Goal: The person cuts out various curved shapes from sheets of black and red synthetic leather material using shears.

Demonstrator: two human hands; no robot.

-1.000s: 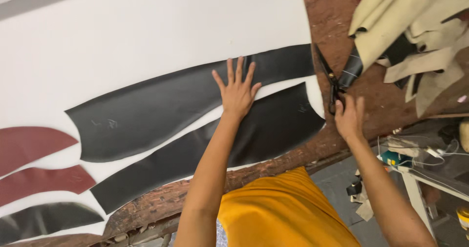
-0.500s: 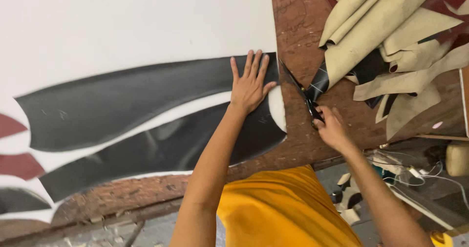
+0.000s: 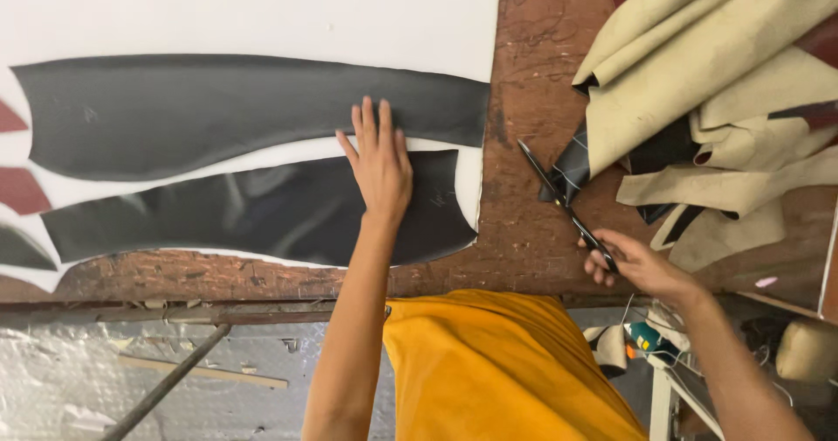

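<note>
The left hand (image 3: 379, 164) lies flat, palm down, fingers straight and close together, pointing away from the body. It presses on the white sheet (image 3: 262, 9) where the two black pieces meet: the fingertips reach the lower edge of the upper black piece (image 3: 218, 109), and the palm rests on the lower black piece (image 3: 262, 214). It grips nothing. The forearm runs straight back toward the yellow shirt (image 3: 497, 362).

The right hand (image 3: 633, 262) is out to the side over the bare brown table (image 3: 524, 223), near its front edge. Its fingers are curled around the handles of a pair of scissors (image 3: 563, 201), whose dark blades point up and to the left, toward the heap of scraps. How far the blades stand apart is hard to tell.

Both black pieces are long curved strips lying across the white sheet, one above the other with a thin white gap between. At the far left edge, dark red pieces (image 3: 19, 188) and another black scrap (image 3: 17, 247) show partly.

A pile of tan material (image 3: 698, 83) with dark undersides fills the upper right of the table, just beyond the scissor tips. Faint chalk marks sit on the lower black piece near the hand; they are too small to make out.
</note>
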